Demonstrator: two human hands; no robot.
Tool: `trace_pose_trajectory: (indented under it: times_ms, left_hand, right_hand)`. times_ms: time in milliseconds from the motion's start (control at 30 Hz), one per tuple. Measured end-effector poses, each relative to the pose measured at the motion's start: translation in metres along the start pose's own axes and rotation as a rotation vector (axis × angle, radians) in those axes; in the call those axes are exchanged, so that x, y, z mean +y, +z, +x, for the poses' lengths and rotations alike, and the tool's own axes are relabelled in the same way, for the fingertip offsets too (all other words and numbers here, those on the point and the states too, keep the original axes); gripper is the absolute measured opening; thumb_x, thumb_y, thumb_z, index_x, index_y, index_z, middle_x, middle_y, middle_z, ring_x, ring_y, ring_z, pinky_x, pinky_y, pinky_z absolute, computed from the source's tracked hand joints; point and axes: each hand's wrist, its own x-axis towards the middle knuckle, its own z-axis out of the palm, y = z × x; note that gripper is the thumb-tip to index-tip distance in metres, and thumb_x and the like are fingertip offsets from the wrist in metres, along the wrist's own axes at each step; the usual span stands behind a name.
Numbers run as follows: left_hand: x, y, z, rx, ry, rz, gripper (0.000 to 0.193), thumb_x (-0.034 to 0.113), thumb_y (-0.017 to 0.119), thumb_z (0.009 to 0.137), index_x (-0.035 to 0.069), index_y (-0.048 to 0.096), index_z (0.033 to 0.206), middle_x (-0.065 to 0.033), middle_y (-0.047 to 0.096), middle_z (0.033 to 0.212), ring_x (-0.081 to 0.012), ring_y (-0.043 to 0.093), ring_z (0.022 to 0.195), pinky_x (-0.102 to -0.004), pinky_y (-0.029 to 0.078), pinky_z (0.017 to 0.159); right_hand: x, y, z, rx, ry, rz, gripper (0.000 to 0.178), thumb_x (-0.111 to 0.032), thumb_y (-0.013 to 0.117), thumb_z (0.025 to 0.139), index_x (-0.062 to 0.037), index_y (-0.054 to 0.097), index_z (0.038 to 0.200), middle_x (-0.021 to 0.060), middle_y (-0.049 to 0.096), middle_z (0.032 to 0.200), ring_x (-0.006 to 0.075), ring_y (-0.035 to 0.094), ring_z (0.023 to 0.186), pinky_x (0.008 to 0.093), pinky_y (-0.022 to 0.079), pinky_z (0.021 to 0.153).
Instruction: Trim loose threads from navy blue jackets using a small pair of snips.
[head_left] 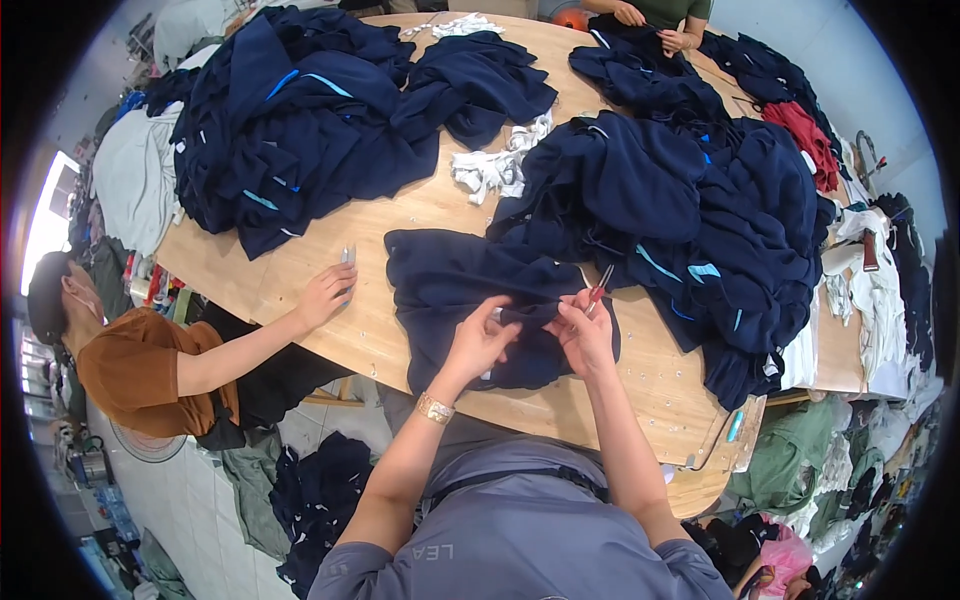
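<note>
A dark navy garment point(440, 290) lies spread on the wooden table in front of me, its near edge at the table's edge. Just over it is my left hand point(478, 345), fingers bent and thumb apart from them, with a small white bit point(497, 313) showing in the gap. My right hand point(585, 335) is closed on small red-handled thread snips point(598, 292), their metal tips pointing up and away from me. That hand is above the garment's right part, and its lower fingers are curled near the cloth.
Piles of navy garments point(310, 120) cover the table's far left and the right point(690, 200). White cloth scraps point(490, 175) lie between them. At left, a co-worker's hand point(328, 295) rests on the wooden table point(250, 280) with a small metal tool. Another person handles navy cloth at the far side.
</note>
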Motion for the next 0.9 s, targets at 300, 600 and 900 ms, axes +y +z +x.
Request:
trace_pose_trajectory:
  times_ms: [300,600,900]
  left_hand:
    - [-0.015,0.027,-0.024,0.605,0.718,0.154,0.022,0.001,0.07,0.067,0.009,0.062,0.085,-0.0048,0.065,0.076,-0.0187,0.062,0.06,-0.0259,0.047,0.055]
    - [-0.001,0.018,-0.043,0.416,0.603,0.136,0.019,-0.004,0.068,0.07,0.002,0.059,0.085,-0.0053,0.062,0.075,-0.0085,0.06,0.069,-0.021,0.047,0.061]
    - [0.042,-0.047,-0.016,0.023,0.161,-0.209,0.012,0.006,0.066,0.079,0.003,0.062,0.09,-0.0059,0.065,0.079,-0.0086,0.061,0.066,-0.0212,0.048,0.062]
  right_hand:
    - [-0.007,-0.011,-0.006,0.183,0.117,0.57,0.019,0.008,0.054,0.077,-0.0112,0.05,0.078,0.0019,0.058,0.076,0.015,0.06,0.075,0.0368,0.05,0.081]
    - [-0.009,-0.005,-0.017,0.26,0.159,0.447,0.019,0.005,0.055,0.075,-0.0125,0.048,0.077,0.0013,0.055,0.075,0.0156,0.057,0.076,0.0319,0.047,0.077]
    - [-0.133,-0.045,-0.089,-0.119,-0.285,-0.12,0.031,-0.007,0.061,0.064,-0.0135,0.035,0.078,0.0001,0.035,0.068,0.0073,0.041,0.056,0.0173,0.037,0.051]
